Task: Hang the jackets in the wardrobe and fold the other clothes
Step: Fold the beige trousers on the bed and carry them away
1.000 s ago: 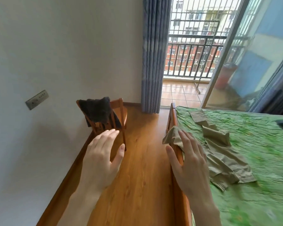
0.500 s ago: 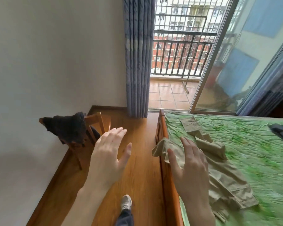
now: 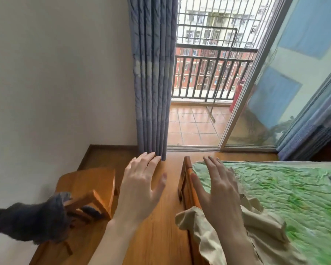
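While a dark garment (image 3: 30,222) hangs over the back of the wooden chair (image 3: 92,190) at far left, the left hand (image 3: 141,190) hovers above bare wooden floor (image 3: 161,236), fingers straight and slightly spread, holding nothing. Between chair and bed frame (image 3: 186,180) runs an open strip of floor. Over the bed's edge the right hand (image 3: 218,194) is likewise spread and empty, above a khaki garment (image 3: 264,226) that lies on the green sheet (image 3: 294,192) and droops past the frame.

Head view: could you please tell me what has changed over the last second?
The view has swung right and closer: the chair with its dark garment slid to lower left. Both hands, left and right, stay open, holding nothing; the khaki garment still lies on the bed.
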`<act>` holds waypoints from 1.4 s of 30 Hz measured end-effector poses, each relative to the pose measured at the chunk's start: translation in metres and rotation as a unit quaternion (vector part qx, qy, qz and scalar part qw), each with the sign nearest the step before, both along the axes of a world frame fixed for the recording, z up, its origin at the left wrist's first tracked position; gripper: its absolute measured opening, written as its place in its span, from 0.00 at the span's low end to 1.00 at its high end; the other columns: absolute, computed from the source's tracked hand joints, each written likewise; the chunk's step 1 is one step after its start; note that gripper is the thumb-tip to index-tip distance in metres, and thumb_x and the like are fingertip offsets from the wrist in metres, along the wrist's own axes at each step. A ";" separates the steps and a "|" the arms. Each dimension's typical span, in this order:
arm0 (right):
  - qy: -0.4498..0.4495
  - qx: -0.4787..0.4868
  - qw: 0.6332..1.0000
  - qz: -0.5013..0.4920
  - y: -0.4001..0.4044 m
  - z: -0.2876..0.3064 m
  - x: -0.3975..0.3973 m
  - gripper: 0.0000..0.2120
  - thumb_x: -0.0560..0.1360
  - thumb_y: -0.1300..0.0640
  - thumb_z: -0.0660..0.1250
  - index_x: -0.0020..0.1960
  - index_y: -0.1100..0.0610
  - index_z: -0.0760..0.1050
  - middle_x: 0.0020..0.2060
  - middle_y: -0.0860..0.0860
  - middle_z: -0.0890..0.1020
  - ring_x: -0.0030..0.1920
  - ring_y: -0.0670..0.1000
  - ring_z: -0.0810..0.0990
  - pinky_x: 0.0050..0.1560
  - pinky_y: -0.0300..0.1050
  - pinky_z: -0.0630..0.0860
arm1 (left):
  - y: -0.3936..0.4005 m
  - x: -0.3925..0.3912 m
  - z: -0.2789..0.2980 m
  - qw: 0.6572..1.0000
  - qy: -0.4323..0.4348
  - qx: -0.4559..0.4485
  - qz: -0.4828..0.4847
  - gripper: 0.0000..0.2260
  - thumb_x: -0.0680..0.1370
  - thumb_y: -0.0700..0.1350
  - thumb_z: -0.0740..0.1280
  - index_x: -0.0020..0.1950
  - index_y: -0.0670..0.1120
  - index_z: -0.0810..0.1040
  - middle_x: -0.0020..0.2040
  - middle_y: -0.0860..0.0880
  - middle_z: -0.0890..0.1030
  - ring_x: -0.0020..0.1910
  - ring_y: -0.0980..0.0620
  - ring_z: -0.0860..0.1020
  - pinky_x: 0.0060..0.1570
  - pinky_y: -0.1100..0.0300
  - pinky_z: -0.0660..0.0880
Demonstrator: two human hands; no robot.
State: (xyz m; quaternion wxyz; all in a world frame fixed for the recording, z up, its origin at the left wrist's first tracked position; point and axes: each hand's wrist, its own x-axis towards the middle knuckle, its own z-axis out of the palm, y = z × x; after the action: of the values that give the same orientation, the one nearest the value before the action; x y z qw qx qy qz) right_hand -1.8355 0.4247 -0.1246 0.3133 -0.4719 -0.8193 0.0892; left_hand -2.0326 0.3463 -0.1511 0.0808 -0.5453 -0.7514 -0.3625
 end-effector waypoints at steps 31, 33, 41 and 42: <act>0.059 -0.022 0.985 -0.162 0.574 -0.008 -0.131 0.34 0.82 0.31 0.53 0.79 0.50 0.68 0.77 0.46 0.71 0.79 0.47 0.63 0.79 0.43 0.52 | 0.639 -0.152 0.015 0.982 0.065 -0.014 -0.176 0.24 0.84 0.60 0.62 0.76 0.49 0.75 0.74 0.49 0.76 0.75 0.47 0.72 0.74 0.43 0.70; 0.048 -0.026 0.984 -0.172 0.601 -0.011 -0.133 0.33 0.82 0.31 0.54 0.79 0.50 0.68 0.77 0.46 0.70 0.79 0.46 0.62 0.79 0.42 0.50 | 0.673 -0.153 0.014 0.979 0.066 -0.024 -0.190 0.25 0.84 0.61 0.60 0.75 0.48 0.75 0.75 0.48 0.76 0.75 0.46 0.72 0.73 0.38 0.71; 0.050 -0.007 0.969 -0.242 0.728 -0.028 -0.147 0.30 0.83 0.34 0.57 0.77 0.51 0.70 0.76 0.46 0.72 0.78 0.45 0.64 0.78 0.34 0.45 | 0.833 -0.169 -0.004 0.957 0.092 -0.012 -0.275 0.23 0.84 0.58 0.61 0.74 0.47 0.76 0.75 0.46 0.75 0.78 0.44 0.69 0.75 0.37 0.65; 0.052 0.000 0.966 -0.254 0.747 -0.029 -0.150 0.30 0.83 0.35 0.58 0.77 0.52 0.70 0.76 0.46 0.72 0.78 0.44 0.65 0.79 0.34 0.46 | 0.857 -0.171 -0.006 0.954 0.094 -0.013 -0.283 0.23 0.84 0.58 0.62 0.74 0.47 0.76 0.75 0.46 0.75 0.78 0.44 0.69 0.75 0.37 0.65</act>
State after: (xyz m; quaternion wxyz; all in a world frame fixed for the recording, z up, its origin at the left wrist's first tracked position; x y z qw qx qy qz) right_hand -1.9853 1.1720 -0.1541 0.3678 -0.6596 -0.6547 0.0314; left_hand -2.2039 1.2030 -0.1575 0.0381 -0.7685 -0.5598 -0.3075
